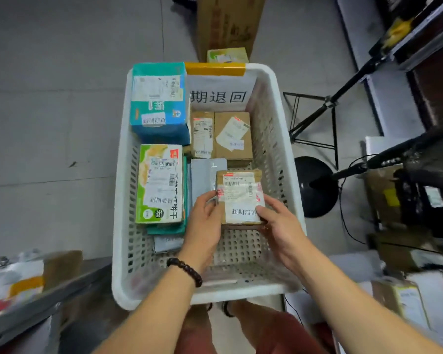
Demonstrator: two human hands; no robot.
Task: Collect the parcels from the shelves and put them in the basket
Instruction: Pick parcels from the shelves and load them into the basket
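A white perforated plastic basket (279, 139) stands on the floor below me. Both hands hold a small brown cardboard parcel (241, 192) with white labels, low inside the basket's right half. My left hand (205, 221) grips its left edge and my right hand (276, 221) grips its right near corner. In the basket lie a teal box (159, 103), a green and white box (160, 185), two brown cartons (232, 136) and a grey mailer bag (206, 175).
A metal shelf with parcels (16, 282) is at the lower left. Black tripod legs (315, 118) and a round black base (315, 187) stand right of the basket. Shelving with boxes (404, 200) fills the right side. A tall cardboard box (228, 24) stands beyond the basket.
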